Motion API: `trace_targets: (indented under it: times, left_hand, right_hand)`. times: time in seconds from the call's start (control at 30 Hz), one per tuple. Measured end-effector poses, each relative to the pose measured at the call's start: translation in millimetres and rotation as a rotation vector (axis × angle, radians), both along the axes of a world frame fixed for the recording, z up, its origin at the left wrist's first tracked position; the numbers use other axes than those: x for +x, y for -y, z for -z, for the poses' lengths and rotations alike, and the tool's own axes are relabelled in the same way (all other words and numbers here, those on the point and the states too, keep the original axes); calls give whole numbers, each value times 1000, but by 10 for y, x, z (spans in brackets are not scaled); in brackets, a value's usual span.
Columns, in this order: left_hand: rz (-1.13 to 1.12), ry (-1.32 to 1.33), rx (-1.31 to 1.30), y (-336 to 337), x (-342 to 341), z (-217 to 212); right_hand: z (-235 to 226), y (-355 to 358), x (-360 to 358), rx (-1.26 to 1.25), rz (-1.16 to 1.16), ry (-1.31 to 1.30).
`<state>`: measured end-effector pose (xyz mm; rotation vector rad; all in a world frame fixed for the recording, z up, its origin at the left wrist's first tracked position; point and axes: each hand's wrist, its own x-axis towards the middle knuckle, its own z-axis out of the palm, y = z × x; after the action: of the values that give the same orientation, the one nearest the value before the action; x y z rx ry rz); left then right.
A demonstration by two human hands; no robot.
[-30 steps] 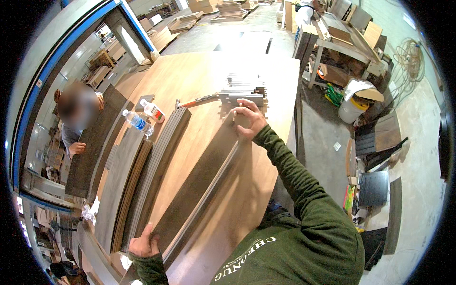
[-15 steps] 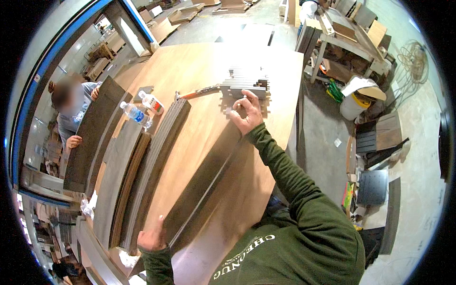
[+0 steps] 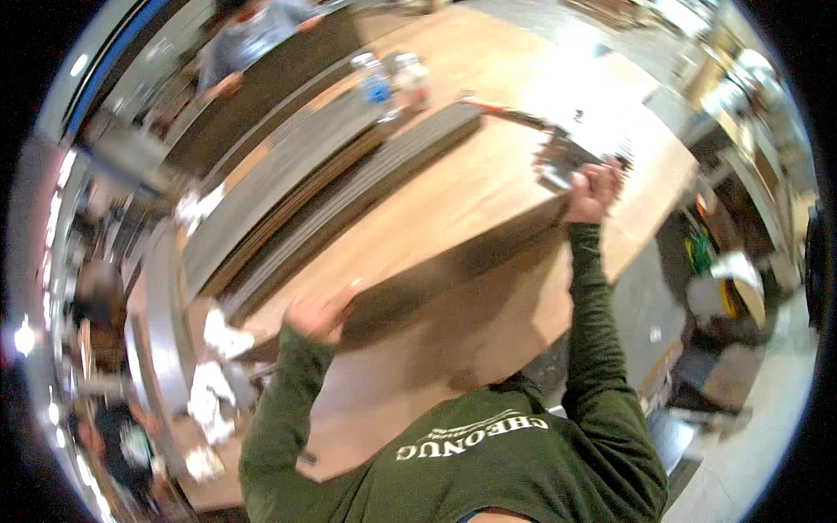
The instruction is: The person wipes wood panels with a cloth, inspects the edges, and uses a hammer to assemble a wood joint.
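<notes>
A long dark grey-brown board (image 3: 462, 261) lies slantwise over the worktable in front of me, its face tilted toward me. My left hand (image 3: 321, 315) is closed on its near left end, the thumb at the upper edge. At the far right end my right hand (image 3: 593, 192) has curled fingers closed on the board's end, though motion blur smears the details. Just beyond the right hand sits a stack of shiny metal strips (image 3: 567, 152), blurred and partly hidden by that hand. A hammer (image 3: 506, 112) with a reddish handle lies left of the strips.
Stacked grey boards (image 3: 375, 192) lie left of mine, beside another pile (image 3: 279, 196). Two plastic bottles (image 3: 375, 83) stand behind. Across the table a person (image 3: 257, 44) holds a dark panel (image 3: 270, 91). Crumpled white wrapping (image 3: 209, 401) lies left; a bucket (image 3: 724, 292) stands right.
The whole view has swung, with the table turning clockwise and shifting in the picture. Both hands stay at the board's two ends. My right hand's fingers look more curled than before.
</notes>
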<state>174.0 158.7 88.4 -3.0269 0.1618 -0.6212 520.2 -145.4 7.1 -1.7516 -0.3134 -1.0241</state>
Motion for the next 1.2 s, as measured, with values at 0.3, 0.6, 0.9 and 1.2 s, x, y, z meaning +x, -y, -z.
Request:
trace_targets:
  times: [0.3,0.6,0.9,1.2]
  left_hand:
    - [-838,967,-604,-914,-1916,249]
    - [-1056,587,-1161,-1070,-1922,2290]
    - [-1222,-487,-664,-1410,-1872,2345]
    - [-1789,-414,-658,-1821,-3132,1538]
  right_hand:
    - [155,164,148,4,-127,-56]
    - [505,450,880,-535,74,250]
    - [-732,-1014,-1168,-933,-601,84]
    - [-1021,-1745,-2128,-1603,-787,-367]
